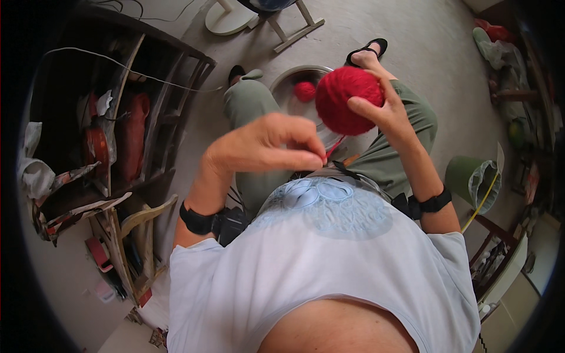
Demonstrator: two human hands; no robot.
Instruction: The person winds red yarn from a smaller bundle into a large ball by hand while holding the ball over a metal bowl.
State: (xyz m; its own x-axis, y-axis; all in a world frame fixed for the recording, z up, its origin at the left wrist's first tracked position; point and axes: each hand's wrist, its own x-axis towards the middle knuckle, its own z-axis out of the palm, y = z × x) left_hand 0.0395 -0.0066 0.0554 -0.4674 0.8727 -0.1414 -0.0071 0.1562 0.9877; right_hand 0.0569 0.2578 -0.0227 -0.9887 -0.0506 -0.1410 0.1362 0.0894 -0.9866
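My right hand grips a large ball of red yarn from its right side, above my lap. To the left of it, my left hand is closed, thumb and forefinger pinching a strand of red yarn that runs up to the underside of the ball. The left hand is slightly blurred. Between my knees, on the floor, stands a round metal basin. Inside lies a smaller red yarn ball; the large ball hides part of the basin.
A dark open cabinet with bags on its shelves stands at the left, with a pale cable strung across. Wooden frame legs stand beyond the basin. A green lined bin is at my right, near cluttered shelving.
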